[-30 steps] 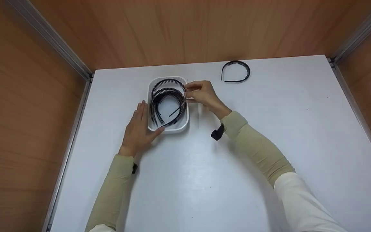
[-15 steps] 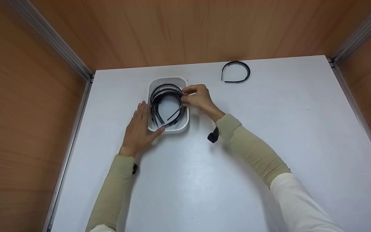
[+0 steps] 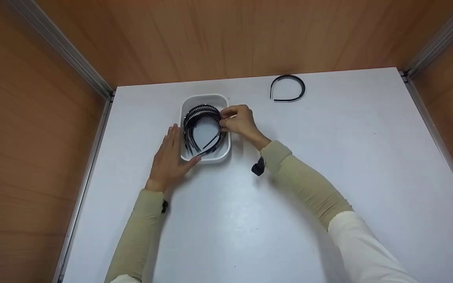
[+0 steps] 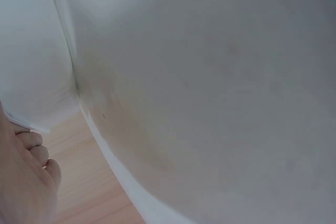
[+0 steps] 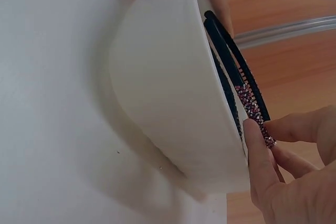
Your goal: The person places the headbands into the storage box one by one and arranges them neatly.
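Several black toothed headbands [image 3: 190,127] lie nested in a white plastic container [image 3: 226,151] on the table. My right hand [image 3: 239,121] is at the container's right rim and pinches a headband between thumb and fingers. In the right wrist view, that headband [image 5: 227,53] has a band of sparkly beads near my fingertips, and it sits just above the rim. My left hand [image 3: 166,159] rests along the container's left side with fingers straight, the thumb at the near rim. Only part of the left hand [image 4: 26,171] shows in the left wrist view, beside the white container wall.
Another black headband [image 3: 303,89] lies by itself near the back edge of the white table [image 3: 328,129], right of the container. A wood-grain panel [image 3: 226,39] rises behind the table, with similar panels at both sides.
My right hand has moved slightly left and toward me, bringing the pinched headband down onto the others in the container. The left hand has stayed in place.
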`<state>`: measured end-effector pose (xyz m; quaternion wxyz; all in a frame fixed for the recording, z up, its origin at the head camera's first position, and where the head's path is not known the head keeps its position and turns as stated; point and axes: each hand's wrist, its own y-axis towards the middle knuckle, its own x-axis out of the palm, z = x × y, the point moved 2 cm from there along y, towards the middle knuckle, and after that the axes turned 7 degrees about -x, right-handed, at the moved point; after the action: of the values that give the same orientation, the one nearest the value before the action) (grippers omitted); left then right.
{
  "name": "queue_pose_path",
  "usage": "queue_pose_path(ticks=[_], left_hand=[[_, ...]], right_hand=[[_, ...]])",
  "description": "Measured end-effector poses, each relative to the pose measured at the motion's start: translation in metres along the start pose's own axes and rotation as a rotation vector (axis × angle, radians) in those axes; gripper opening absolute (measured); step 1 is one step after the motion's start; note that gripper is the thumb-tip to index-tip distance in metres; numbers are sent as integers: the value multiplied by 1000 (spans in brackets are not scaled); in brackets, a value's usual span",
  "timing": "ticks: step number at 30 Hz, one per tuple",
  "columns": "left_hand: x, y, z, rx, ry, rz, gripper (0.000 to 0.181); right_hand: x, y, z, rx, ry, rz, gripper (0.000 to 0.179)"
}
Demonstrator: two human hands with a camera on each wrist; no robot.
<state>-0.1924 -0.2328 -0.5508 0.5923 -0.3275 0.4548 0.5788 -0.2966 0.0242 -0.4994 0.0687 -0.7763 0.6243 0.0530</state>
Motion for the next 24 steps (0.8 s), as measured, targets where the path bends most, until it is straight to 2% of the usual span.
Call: queue_pose_path(ticks=[19,24], left_hand=[[0,1,-1,19,12,9,118],[-1,0,-2,12,9,1,117]], right_hand=[[8,0,-5,-35,-124,0,30],[9,-1,-8,-56,-107,-19,30]])
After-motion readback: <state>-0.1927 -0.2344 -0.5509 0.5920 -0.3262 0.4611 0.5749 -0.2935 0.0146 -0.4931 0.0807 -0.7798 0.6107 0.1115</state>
